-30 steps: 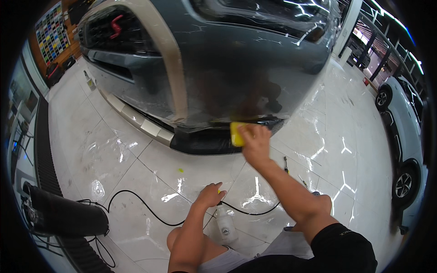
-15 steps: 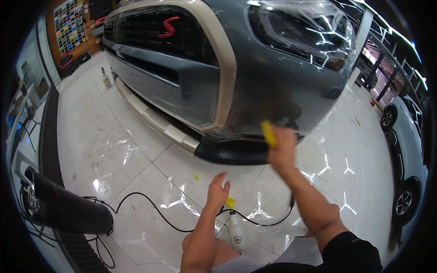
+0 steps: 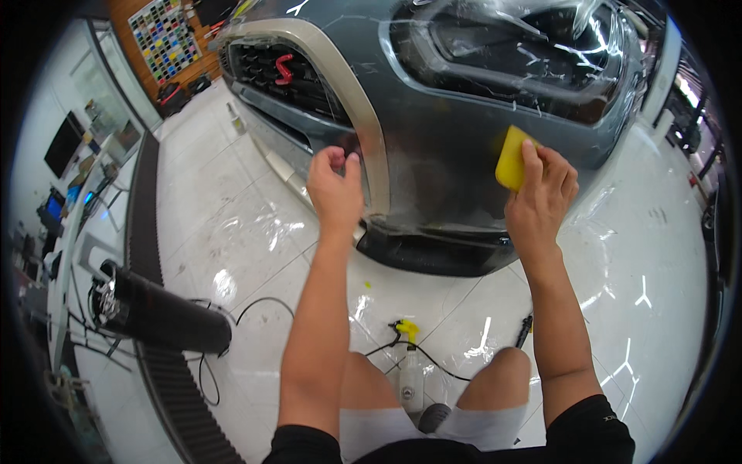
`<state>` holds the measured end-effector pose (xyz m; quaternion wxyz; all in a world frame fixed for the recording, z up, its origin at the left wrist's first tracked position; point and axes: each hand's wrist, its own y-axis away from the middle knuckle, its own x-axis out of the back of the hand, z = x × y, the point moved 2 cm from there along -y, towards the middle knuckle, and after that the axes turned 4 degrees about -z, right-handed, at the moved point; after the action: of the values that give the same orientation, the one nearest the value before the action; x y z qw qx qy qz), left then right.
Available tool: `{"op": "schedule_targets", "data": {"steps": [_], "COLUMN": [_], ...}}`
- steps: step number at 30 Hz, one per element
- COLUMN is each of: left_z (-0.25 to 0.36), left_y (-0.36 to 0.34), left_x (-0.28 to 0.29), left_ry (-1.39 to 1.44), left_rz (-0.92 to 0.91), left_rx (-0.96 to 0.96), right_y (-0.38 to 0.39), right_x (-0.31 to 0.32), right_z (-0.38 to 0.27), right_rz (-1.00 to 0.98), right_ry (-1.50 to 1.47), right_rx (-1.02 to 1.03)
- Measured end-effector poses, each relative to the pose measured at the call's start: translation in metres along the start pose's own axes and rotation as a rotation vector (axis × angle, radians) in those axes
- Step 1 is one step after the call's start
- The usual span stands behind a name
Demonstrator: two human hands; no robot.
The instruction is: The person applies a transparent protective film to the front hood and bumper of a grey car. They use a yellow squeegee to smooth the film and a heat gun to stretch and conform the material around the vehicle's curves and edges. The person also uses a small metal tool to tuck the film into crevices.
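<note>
My right hand [image 3: 541,189] grips a flat yellow squeegee [image 3: 510,158] between thumb and fingers, in front of the grey car bumper [image 3: 440,166] below the headlight. My left hand [image 3: 336,189] is raised near the beige grille surround [image 3: 371,127]. Its fingers are bent with the thumb apart from them, and nothing shows in it. Clear wrinkled film lies over the headlight [image 3: 510,66] and parts of the car's front. A black lower trim piece [image 3: 433,251] runs under the bumper.
Between my knees stands a spray bottle [image 3: 411,379] with a yellow head, a black cable [image 3: 440,363] beside it. A black cylinder [image 3: 166,313] is at the left. Another bottle [image 3: 235,117] stands beyond the bumper. Glossy tiles [image 3: 209,193] cover the floor.
My left hand has risen from above the floor to the grille surround. My right hand has moved up and right with the squeegee, toward the headlight. The view has shifted too.
</note>
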<state>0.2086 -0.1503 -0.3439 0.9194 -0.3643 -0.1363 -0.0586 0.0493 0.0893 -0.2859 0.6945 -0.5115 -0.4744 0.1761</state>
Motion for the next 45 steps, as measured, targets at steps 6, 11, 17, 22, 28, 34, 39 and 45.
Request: {"op": "schedule_targets", "data": {"steps": [6, 11, 17, 22, 28, 34, 39, 45], "left_z": [0.009, 0.019, 0.038, 0.029, 0.025, 0.009, -0.002, -0.023], "left_y": [-0.008, -0.019, -0.02, -0.031, -0.06, -0.072, -0.064, -0.07], "left_x": [0.001, 0.001, -0.004, 0.005, 0.019, 0.027, 0.034, 0.027], "left_ry": [0.079, 0.081, 0.224, 0.148, 0.313, 0.748, 0.729, 0.861], "left_rz": [0.054, 0.027, -0.015, -0.01, -0.252, -0.537, -0.853, -1.133], "left_rx": [0.143, 0.141, 0.262, 0.068, 0.144, 0.282, 0.186, 0.211], "right_y": [-0.004, -0.006, -0.004, -0.003, -0.004, -0.005, -0.009, -0.008], "right_x": [0.003, 0.001, -0.001, 0.002, 0.003, 0.001, 0.001, -0.003], "right_z": [0.003, 0.006, 0.011, 0.008, -0.002, -0.009, -0.011, -0.023], "right_rz": [-0.038, -0.01, 0.008, 0.017, 0.018, 0.029, 0.079, 0.141], "right_ry": [-0.066, -0.066, -0.037, -0.008, 0.008, 0.031, 0.082, 0.168], "right_rx": [0.017, 0.046, 0.029, 0.03, 0.02, 0.002, -0.045, -0.099]}}
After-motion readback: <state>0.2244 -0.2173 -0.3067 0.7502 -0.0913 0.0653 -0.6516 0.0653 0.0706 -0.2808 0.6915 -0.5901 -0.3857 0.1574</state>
